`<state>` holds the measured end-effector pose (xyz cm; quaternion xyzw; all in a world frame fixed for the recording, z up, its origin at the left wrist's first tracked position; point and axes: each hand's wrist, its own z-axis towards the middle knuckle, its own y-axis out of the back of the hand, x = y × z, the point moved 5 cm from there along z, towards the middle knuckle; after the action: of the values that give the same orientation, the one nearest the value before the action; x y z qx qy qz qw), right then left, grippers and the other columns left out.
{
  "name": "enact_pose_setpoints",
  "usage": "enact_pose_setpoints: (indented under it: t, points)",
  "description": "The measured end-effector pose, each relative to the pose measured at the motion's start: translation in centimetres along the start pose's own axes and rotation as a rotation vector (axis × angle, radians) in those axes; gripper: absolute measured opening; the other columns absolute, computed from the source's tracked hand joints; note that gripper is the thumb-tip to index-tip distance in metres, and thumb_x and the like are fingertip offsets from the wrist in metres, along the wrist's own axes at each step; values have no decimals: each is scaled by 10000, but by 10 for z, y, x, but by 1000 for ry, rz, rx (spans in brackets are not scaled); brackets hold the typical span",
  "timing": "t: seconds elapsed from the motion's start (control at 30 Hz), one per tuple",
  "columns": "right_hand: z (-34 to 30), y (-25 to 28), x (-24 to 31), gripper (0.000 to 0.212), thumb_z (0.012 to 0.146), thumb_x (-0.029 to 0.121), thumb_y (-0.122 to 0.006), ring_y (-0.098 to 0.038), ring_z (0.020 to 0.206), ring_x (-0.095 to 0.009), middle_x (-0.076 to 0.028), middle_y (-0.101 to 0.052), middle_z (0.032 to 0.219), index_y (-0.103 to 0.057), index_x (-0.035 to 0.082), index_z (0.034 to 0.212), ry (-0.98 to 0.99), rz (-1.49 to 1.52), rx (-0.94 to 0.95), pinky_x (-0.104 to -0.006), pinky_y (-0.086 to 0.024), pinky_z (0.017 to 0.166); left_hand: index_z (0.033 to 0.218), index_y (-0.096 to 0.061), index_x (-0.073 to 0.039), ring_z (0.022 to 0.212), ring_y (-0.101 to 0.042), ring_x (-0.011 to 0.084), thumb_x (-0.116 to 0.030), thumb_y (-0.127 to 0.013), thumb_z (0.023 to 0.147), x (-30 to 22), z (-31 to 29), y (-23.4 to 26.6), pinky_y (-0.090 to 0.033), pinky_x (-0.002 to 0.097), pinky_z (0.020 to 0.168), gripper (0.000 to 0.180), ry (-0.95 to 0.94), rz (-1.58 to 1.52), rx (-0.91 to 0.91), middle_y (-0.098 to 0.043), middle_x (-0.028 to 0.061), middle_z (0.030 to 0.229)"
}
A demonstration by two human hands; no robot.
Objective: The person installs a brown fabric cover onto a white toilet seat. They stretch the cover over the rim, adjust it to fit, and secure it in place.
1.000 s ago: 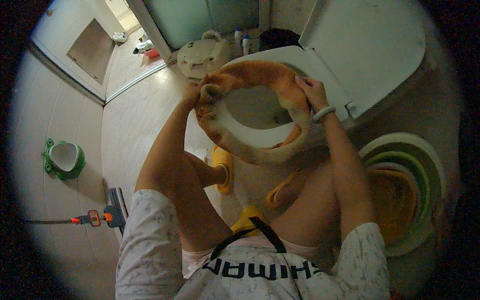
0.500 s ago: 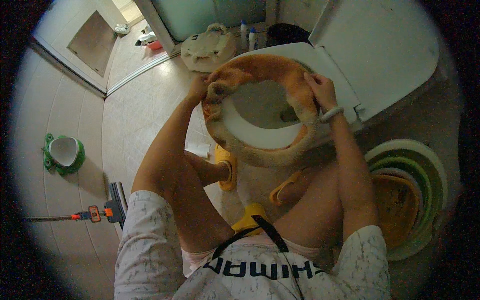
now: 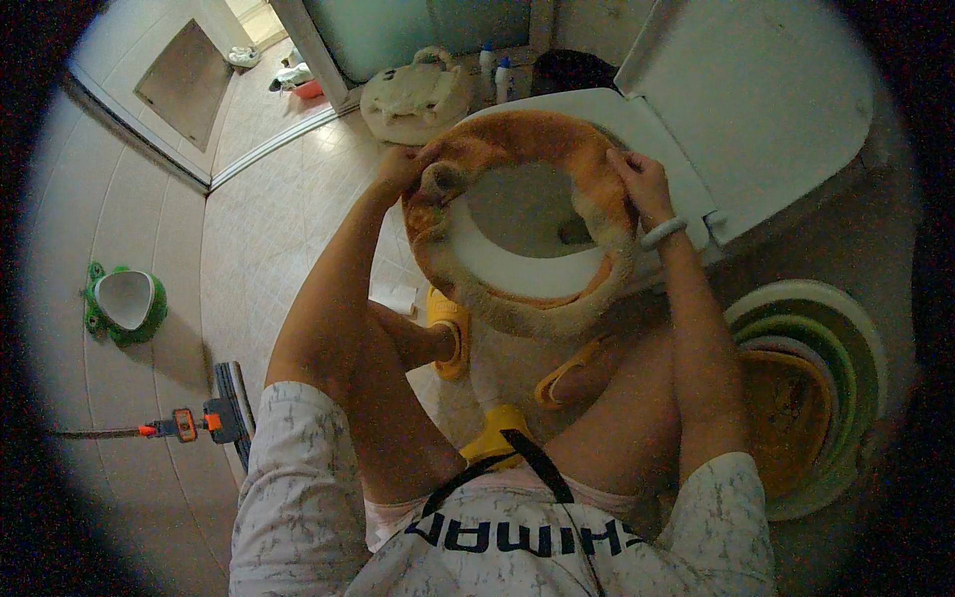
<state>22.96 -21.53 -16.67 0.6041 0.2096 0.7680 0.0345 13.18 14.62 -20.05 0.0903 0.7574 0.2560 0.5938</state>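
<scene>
A fluffy orange and cream toilet seat cover (image 3: 542,134) is spread as a ring over the toilet (image 3: 517,266). Inside the ring the bowl and part of the white seat show. My left hand (image 3: 400,171) is closed on the cover's left edge, beside a bunched, folded stretch. On the opposite edge, my right hand (image 3: 642,182) pinches the fabric between thumb and fingers. A pale bracelet circles that wrist. Toward me, the cover's cream rim bulges out past the seat.
The raised toilet lid (image 3: 746,119) leans at the far right. Nested basins (image 3: 865,348) stand right of my legs. A fluffy cream mat (image 3: 413,104) and small bottles (image 3: 502,80) lie beyond. At left are a green child's urinal (image 3: 127,301) and a mop (image 3: 224,423).
Both hands keep their hold on the seat cover. Its near rim sits very slightly closer to me; otherwise little differs.
</scene>
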Motion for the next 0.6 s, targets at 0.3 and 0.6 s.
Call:
enact_pose_setpoints:
  t: [0.3, 0.6]
  points:
    - [-2, -5, 0, 380, 765, 350, -616, -582, 763, -161, -98, -638, 833, -631, -16, 867, -39, 5, 19, -272, -447, 700, 683, -643, -3, 500, -503, 140, -498, -578, 759, 9, 5, 3, -417, 312, 481, 505, -15, 41, -8, -583, 66, 594]
    - [-4, -8, 3, 382, 765, 352, -612, -585, 752, -166, -100, -639, 829, -631, -17, 864, -48, 36, 20, -277, -451, 687, 609, -575, -36, 416, -422, 120, -492, -548, 773, 22, 14, 5, -333, 275, 369, 486, -28, 120, -40, -493, 26, 514]
